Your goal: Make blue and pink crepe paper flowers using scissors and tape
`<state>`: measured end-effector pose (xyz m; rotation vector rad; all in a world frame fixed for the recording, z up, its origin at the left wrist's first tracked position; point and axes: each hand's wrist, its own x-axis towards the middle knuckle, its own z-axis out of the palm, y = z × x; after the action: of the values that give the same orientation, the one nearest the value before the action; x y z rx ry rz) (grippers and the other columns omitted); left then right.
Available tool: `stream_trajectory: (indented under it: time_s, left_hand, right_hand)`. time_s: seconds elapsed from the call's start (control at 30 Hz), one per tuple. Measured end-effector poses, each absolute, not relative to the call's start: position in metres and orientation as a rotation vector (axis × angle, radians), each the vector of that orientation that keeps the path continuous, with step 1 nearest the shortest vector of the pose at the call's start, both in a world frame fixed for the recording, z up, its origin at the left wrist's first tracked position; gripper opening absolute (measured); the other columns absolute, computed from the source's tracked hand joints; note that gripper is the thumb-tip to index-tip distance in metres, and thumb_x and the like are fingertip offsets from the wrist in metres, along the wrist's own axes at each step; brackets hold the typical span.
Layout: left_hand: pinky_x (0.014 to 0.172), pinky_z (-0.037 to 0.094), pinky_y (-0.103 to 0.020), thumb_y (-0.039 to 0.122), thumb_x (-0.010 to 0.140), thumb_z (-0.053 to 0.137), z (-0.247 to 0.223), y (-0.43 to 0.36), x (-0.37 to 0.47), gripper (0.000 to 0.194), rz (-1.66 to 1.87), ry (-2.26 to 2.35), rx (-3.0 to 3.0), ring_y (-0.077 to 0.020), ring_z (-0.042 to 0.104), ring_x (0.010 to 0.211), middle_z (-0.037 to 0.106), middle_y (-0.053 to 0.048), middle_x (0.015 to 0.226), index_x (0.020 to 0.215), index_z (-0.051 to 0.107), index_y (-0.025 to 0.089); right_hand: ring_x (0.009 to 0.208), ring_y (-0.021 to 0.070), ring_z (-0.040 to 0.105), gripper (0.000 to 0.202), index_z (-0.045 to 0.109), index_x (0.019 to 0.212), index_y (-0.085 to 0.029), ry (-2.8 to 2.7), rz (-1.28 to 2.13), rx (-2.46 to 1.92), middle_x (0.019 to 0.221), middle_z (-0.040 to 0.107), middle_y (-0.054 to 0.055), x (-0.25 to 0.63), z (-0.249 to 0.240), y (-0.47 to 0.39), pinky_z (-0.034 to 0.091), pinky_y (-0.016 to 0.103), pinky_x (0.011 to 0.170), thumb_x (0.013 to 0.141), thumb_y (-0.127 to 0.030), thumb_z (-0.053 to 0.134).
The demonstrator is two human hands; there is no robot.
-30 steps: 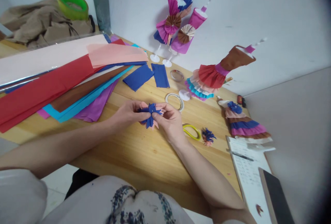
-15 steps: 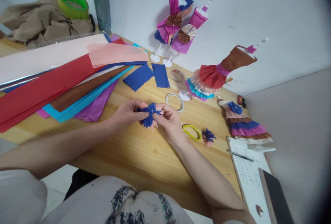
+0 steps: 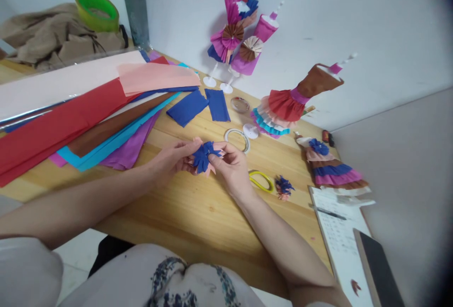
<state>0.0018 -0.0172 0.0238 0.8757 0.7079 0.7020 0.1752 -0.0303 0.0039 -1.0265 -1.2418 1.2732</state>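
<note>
The left hand (image 3: 182, 158) and right hand (image 3: 230, 163), thumbs uppermost and fingers curled beneath, pinch opposite sides of 1 blue-and-peach layered paper flower (image 3: 203, 156) above the wooden tabletop (image 3: 198, 217); the 2 forearms angle inward from the near edge.

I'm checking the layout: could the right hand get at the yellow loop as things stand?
Probably yes: the yellow loop lies close to the right hand, with nothing seen on top. That hand holds the blue and pink flower, though, so it would likely need freeing first.
</note>
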Motion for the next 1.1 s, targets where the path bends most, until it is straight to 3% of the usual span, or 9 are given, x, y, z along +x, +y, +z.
stream_trajectory:
  time_s: [0.17,0.3,0.4,0.63,0.77,0.9,1.1]
  left_hand:
    - [0.066,0.048,-0.024,0.053,0.079,0.07,0.018,-0.017,0.001,0.04,0.842,0.872,0.757,-0.0144,0.062,0.073,0.067,-0.006,0.081,0.085,0.068,0.013]
    - [0.054,0.043,-0.022,0.055,0.081,0.065,0.019,-0.019,0.001,0.041,0.811,0.963,0.697,-0.0113,0.057,0.061,0.063,-0.003,0.071,0.08,0.064,0.014]
    - [0.05,0.043,-0.023,0.065,0.079,0.061,0.027,-0.023,0.001,0.049,0.666,0.756,0.687,-0.0135,0.058,0.057,0.062,-0.003,0.066,0.075,0.06,0.015]
    - [0.057,0.052,-0.024,0.063,0.073,0.071,0.033,-0.027,0.0,0.049,0.754,0.626,0.69,-0.0151,0.06,0.07,0.063,-0.004,0.076,0.083,0.066,0.015]
    - [0.057,0.051,-0.022,0.047,0.07,0.079,0.03,-0.025,-0.001,0.036,0.769,0.676,0.703,-0.0132,0.06,0.066,0.064,-0.003,0.07,0.077,0.068,0.013]
    - [0.053,0.048,-0.021,0.03,0.072,0.075,0.03,-0.022,0.0,0.018,0.82,0.747,0.638,-0.0119,0.06,0.061,0.066,-0.003,0.067,0.073,0.068,0.013]
    - [0.057,0.049,-0.024,0.032,0.073,0.071,0.031,-0.021,-0.001,0.02,0.816,0.75,0.649,-0.0157,0.064,0.067,0.071,-0.007,0.073,0.077,0.072,0.012]
  right_hand:
    - [0.07,0.015,0.062,0.008,0.065,0.09,-0.023,-1.623,0.619,-1.07,0.079,0.068,0.0,0.183,0.017,-0.031,0.05,0.03,0.066,0.083,-0.018,0.064]
    - [0.075,0.0181,0.063,0.019,0.065,0.097,-0.024,-1.955,-0.013,-0.84,0.083,0.069,0.004,0.191,0.025,-0.031,0.049,0.033,0.066,0.087,-0.009,0.059]
    - [0.077,0.0196,0.064,0.019,0.067,0.1,-0.025,-2.114,-0.242,-0.704,0.087,0.071,0.006,0.194,0.025,-0.031,0.048,0.035,0.065,0.088,-0.012,0.059]
    - [0.089,0.0208,0.065,0.015,0.068,0.099,-0.023,-2.232,-0.261,-0.619,0.095,0.072,0.007,0.191,0.022,-0.032,0.05,0.035,0.07,0.088,-0.014,0.064]
    - [0.091,0.0211,0.067,0.014,0.069,0.096,-0.025,-2.227,-0.261,-0.616,0.097,0.073,0.007,0.191,0.018,-0.03,0.053,0.035,0.071,0.087,-0.015,0.064]
    - [0.099,0.0247,0.069,0.025,0.07,0.1,-0.027,-2.227,-0.178,-0.612,0.106,0.073,0.008,0.192,0.015,-0.03,0.057,0.04,0.075,0.084,-0.011,0.061]
    - [0.105,0.0288,0.068,0.04,0.067,0.108,-0.026,-2.069,-0.034,-0.615,0.114,0.068,0.012,0.191,0.021,-0.034,0.058,0.048,0.08,0.077,-0.005,0.053]
